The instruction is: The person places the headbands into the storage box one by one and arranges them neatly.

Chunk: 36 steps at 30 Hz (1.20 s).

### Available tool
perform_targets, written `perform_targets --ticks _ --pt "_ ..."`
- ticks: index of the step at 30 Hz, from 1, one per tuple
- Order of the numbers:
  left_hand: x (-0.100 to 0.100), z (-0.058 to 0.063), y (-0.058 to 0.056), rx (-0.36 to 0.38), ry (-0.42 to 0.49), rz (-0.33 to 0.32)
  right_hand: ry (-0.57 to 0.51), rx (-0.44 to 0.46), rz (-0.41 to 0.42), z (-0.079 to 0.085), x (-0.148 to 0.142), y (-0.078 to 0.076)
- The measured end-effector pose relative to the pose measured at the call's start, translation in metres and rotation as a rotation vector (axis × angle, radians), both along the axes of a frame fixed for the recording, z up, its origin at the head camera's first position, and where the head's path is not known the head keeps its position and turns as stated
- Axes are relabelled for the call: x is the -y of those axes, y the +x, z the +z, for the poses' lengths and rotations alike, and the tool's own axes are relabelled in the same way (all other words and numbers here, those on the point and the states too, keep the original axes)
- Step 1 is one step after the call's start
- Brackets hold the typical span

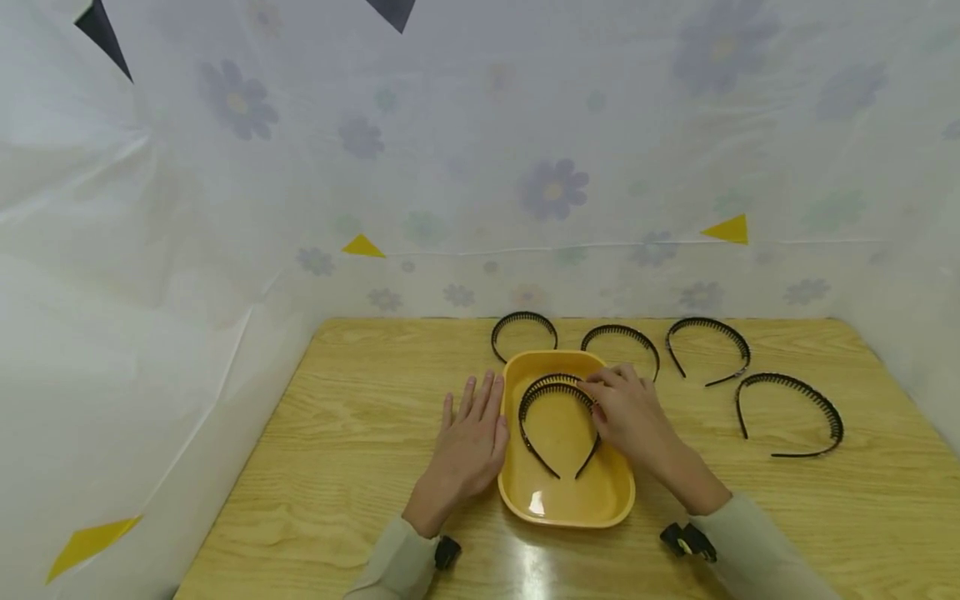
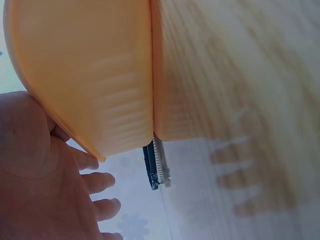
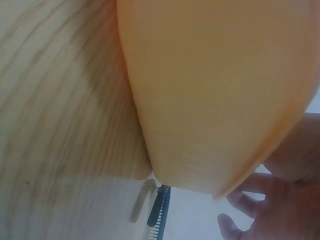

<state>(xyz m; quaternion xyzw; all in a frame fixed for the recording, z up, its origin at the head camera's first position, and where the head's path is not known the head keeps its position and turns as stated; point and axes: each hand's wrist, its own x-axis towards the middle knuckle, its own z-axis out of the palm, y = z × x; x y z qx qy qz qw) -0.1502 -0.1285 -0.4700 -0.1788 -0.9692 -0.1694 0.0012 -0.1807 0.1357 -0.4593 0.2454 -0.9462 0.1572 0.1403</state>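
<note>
Curving left from right grip (image 1: 632,412), two black headbands (image 1: 523,408), in yellow tray (image 1: 576,503)

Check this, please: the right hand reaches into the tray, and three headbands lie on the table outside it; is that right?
Not quite: the head view shows four headbands on the table outside the tray; the right hand does reach in.

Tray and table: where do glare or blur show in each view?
Head: small glare spot inside the tray, pale patch on the table in front of it; left wrist: table grain soft, with blurry dark finger shapes; right wrist: tray wall hazy, low contrast.
</note>
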Motion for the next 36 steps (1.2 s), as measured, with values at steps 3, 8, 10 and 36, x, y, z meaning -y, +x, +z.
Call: perform_targets --ticks 3,8,10,36 --pt "0.000 0.000 0.000 0.006 0.000 -0.001 0.035 0.006 -0.009 -0.001 0.001 -0.001" --pt "0.000 -0.001 -0.001 0.006 -0.001 -0.003 0.097 0.004 -0.014 0.000 0.002 0.000" --pt "-0.001 -0.001 -0.001 0.003 0.000 -0.004 0.116 0.005 -0.013 0.000 0.003 0.000" --pt "0.000 0.003 0.000 0.005 0.025 -0.001 0.121 0.006 -0.004 -0.005 0.013 -0.001"
